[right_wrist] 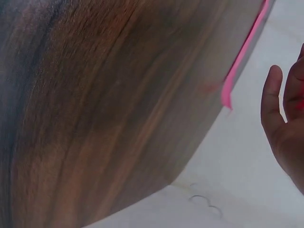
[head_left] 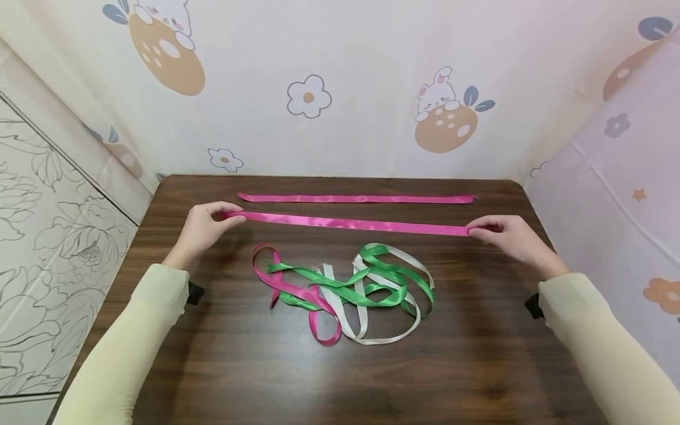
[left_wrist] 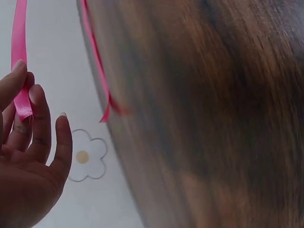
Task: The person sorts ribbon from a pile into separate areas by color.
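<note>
A pink satin ribbon (head_left: 345, 224) is stretched nearly straight between both hands, its right end a little lower in the head view. My left hand (head_left: 206, 229) pinches one end between thumb and fingers; in the left wrist view the ribbon's tip (left_wrist: 23, 107) pokes out past the thumb. My right hand (head_left: 507, 237) pinches the other end, and the right wrist view shows only part of that hand (right_wrist: 289, 128). Behind the held ribbon, a second pink ribbon (head_left: 350, 199) lies straight along the table's far edge.
On the brown wooden table (head_left: 255, 378), nearer than the held ribbon, lies a loose tangle of a pink ribbon (head_left: 294, 289), green ribbon (head_left: 390, 300) and white ribbon (head_left: 390, 340). A patterned curtain (head_left: 361, 130) hangs behind the table, and a floral panel (head_left: 48, 248) stands at the left.
</note>
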`<state>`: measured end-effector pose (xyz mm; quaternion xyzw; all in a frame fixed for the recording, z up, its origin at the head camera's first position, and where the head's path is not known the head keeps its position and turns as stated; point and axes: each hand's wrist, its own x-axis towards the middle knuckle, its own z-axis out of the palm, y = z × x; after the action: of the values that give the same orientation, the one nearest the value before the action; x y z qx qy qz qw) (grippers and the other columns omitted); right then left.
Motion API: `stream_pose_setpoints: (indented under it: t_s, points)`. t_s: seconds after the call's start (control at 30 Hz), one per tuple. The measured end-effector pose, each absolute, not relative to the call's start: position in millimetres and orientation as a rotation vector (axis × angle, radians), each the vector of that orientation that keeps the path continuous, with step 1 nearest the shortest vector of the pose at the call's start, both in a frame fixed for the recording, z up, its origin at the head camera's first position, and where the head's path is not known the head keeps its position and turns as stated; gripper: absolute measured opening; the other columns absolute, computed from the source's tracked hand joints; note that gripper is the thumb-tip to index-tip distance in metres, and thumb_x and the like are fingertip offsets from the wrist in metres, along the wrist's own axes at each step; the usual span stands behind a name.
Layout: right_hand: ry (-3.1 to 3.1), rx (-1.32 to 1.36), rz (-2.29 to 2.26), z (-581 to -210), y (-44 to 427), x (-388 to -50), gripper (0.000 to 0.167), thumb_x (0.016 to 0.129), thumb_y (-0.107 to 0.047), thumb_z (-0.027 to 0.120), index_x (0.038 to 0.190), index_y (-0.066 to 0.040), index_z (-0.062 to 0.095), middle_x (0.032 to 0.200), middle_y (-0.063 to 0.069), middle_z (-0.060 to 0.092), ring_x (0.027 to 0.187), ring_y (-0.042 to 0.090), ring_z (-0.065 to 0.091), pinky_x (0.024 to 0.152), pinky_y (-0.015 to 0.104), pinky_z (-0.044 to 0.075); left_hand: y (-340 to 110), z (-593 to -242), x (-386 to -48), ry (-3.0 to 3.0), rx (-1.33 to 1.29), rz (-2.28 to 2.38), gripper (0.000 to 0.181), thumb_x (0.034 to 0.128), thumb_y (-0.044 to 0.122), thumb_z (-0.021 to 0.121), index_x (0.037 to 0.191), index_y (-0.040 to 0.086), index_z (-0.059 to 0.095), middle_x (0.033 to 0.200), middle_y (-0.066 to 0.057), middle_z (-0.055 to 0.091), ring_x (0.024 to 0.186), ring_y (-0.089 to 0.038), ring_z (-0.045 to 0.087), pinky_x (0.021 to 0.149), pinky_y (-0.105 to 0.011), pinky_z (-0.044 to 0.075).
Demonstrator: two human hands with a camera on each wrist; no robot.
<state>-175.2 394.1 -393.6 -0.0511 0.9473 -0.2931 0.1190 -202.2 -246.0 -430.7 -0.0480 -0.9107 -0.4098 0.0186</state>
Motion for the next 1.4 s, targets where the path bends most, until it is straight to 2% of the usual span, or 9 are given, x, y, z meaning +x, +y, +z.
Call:
stream_pose_setpoints:
  t_s: [0.2, 0.43, 0.63, 0.8, 0.97, 1.07, 1.17, 1.27, 1.4]
  points:
    - [2.803, -0.011, -0.872, -410.0, 401.0, -191.9, 0.049, 0.098, -0.053, 0.063, 0.125, -0.013, 0.072, 0.113, 0.017, 0.072, 0.097, 0.029, 0.062, 0.074, 0.032, 0.052, -240.1, -438.6, -216.1, -2.856, -0.137, -1.300, 0.034, 0.0914, 0.036, 0.079, 0.115, 0.012, 0.078, 0.102, -0.011, 0.076, 0.085, -0.016, 0.056, 0.070, -0.021, 0.045]
    - [2.804, 0.146, -0.903, -426.5, 403.2, -212.7, 0.054, 0.100, -0.055, 0.060, 0.130, -0.011, 0.070, 0.116, 0.019, 0.070, 0.102, 0.028, 0.060, 0.081, 0.033, 0.047, -237.8, -448.3, -232.9, -2.925, -0.053, -1.318, 0.038, 0.0938, 0.037, 0.076, 0.119, 0.009, 0.076, 0.111, -0.015, 0.073, 0.091, -0.021, 0.054, 0.075, -0.026, 0.044]
    - [2.851, 0.183, -0.910, -436.2, 400.8, -226.1, 0.048, 0.102, -0.046, 0.061, 0.127, -0.006, 0.070, 0.101, 0.016, 0.071, 0.091, 0.022, 0.058, 0.075, 0.032, 0.046, -235.5, -457.9, -245.9, -2.968, -0.050, -1.281, 0.040, 0.0958, 0.036, 0.074, 0.123, 0.006, 0.074, 0.124, -0.019, 0.071, 0.098, -0.026, 0.054, 0.083, -0.033, 0.045]
    - [2.886, 0.186, -0.918, -445.8, 396.8, -234.7, 0.044, 0.103, -0.040, 0.063, 0.123, -0.002, 0.071, 0.094, 0.013, 0.073, 0.082, 0.015, 0.058, 0.072, 0.028, 0.046, -232.1, -464.0, -254.8, -2.992, -0.015, -1.252, 0.040, 0.0970, 0.033, 0.073, 0.125, 0.005, 0.073, 0.128, -0.021, 0.070, 0.104, -0.029, 0.056, 0.089, -0.037, 0.046]
    - [2.948, 0.166, -0.891, -453.1, 394.0, -242.4, 0.038, 0.103, -0.033, 0.064, 0.119, 0.000, 0.071, 0.089, 0.017, 0.074, 0.071, 0.010, 0.056, 0.064, 0.025, 0.045, -228.9, -467.7, -260.4, -3.009, 0.019, -1.237, 0.038, 0.0977, 0.031, 0.072, 0.126, 0.005, 0.073, 0.129, -0.022, 0.070, 0.106, -0.031, 0.057, 0.089, -0.039, 0.046]
    - [2.966, 0.205, -0.888, -456.3, 389.8, -245.4, 0.037, 0.103, -0.032, 0.064, 0.119, 0.001, 0.071, 0.093, 0.020, 0.074, 0.072, 0.013, 0.055, 0.062, 0.024, 0.044, -228.1, -470.1, -263.4, -3.009, 0.028, -1.215, 0.036, 0.0976, 0.030, 0.072, 0.124, 0.004, 0.073, 0.127, -0.022, 0.070, 0.106, -0.032, 0.058, 0.090, -0.041, 0.047]
    - [2.966, 0.264, -0.887, -459.8, 385.6, -247.9, 0.037, 0.103, -0.032, 0.063, 0.120, 0.001, 0.070, 0.100, 0.022, 0.072, 0.079, 0.020, 0.057, 0.064, 0.026, 0.045, -227.3, -472.6, -266.2, -3.005, 0.029, -1.182, 0.036, 0.0975, 0.029, 0.072, 0.122, 0.003, 0.073, 0.127, -0.023, 0.070, 0.112, -0.036, 0.060, 0.097, -0.048, 0.049]
    - [2.970, 0.308, -0.871, -462.8, 381.8, -249.7, 0.039, 0.103, -0.032, 0.063, 0.123, 0.001, 0.069, 0.109, 0.024, 0.070, 0.087, 0.026, 0.056, 0.069, 0.032, 0.047, -224.9, -473.5, -267.7, -2.997, 0.025, -1.150, 0.036, 0.0977, 0.028, 0.072, 0.123, 0.002, 0.072, 0.129, -0.026, 0.068, 0.116, -0.039, 0.060, 0.103, -0.053, 0.048]
    - [2.987, 0.331, -0.840, -465.2, 378.0, -251.7, 0.040, 0.104, -0.033, 0.062, 0.125, 0.000, 0.068, 0.115, 0.024, 0.067, 0.094, 0.033, 0.056, 0.077, 0.041, 0.046, -220.9, -472.3, -268.7, -2.989, 0.019, -1.133, 0.038, 0.0983, 0.024, 0.070, 0.128, 0.001, 0.069, 0.129, -0.027, 0.067, 0.109, -0.038, 0.058, 0.101, -0.054, 0.048]
